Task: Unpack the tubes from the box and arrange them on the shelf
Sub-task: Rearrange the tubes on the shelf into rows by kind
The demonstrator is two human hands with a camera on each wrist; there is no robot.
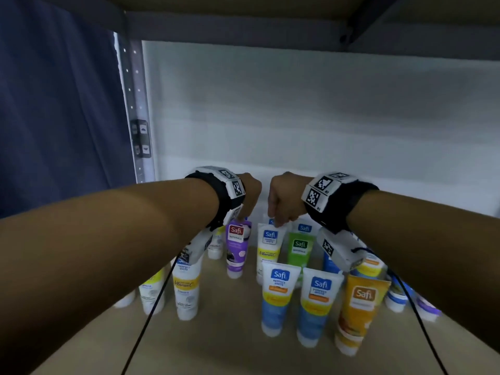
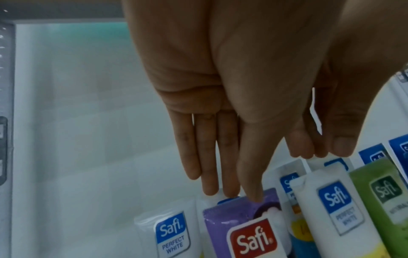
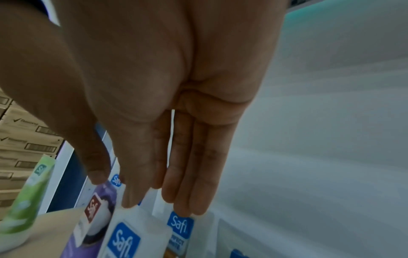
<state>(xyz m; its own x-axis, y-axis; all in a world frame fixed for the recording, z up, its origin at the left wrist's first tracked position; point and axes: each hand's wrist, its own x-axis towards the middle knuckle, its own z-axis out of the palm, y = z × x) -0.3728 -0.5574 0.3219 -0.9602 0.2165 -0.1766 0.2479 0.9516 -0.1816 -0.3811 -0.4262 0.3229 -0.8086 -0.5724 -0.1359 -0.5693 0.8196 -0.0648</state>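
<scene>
Both of my hands reach to the back of the shelf board (image 1: pixel 230 334). My left hand (image 1: pixel 244 209) (image 2: pixel 234 193) pinches the top crimp of an upright purple Safi tube (image 1: pixel 236 250) (image 2: pixel 232 225), thumb in front and fingers behind. Just to its right, my right hand (image 1: pixel 278 216) (image 3: pixel 159 204) pinches the top of a white Safi tube with a yellow band (image 1: pixel 269 244) (image 3: pixel 128 240) in the same way. Both tubes stand cap down on the board. The box is not in view.
Several more tubes stand around: a green one (image 1: pixel 299 250), two blue-and-yellow ones (image 1: pixel 277 293) in front, an orange one (image 1: pixel 357 307), and white ones (image 1: pixel 186 288) at left. A metal upright (image 1: pixel 138 109) bounds the left side, an upper shelf (image 1: pixel 270 23) hangs overhead. Cardboard boxes (image 3: pixel 22 139) show far left.
</scene>
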